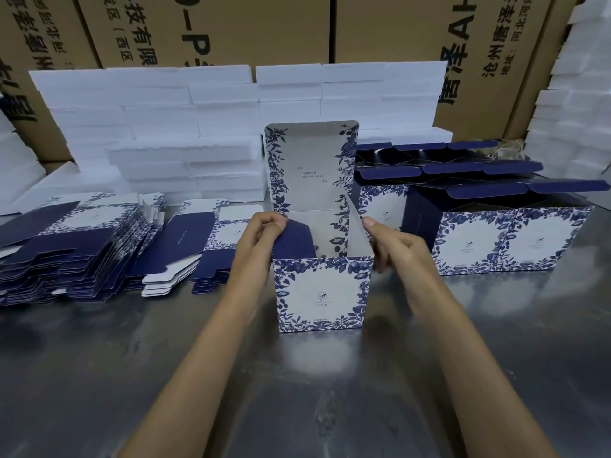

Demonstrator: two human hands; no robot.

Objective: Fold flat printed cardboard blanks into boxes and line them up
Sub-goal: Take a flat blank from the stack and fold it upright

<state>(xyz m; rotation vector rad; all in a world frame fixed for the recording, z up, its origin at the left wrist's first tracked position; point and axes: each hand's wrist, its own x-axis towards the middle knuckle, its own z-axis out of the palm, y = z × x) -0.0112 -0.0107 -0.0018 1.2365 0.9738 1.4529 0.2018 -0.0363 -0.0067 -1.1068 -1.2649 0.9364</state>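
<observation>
Beside finished boxes (496,239), the left hand (264,233) and right hand (386,239) pinch the half-formed box's (322,292) side flaps; stacked flat blanks (82,252) remain.

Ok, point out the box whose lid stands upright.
The box between the hands, alone at the table's middle; the finished boxes on the right have lids folded outward.

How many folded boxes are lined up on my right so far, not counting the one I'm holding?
At least 3 fronts show: two side by side in the near row, one behind; open flaps behind suggest more, hidden.
</observation>
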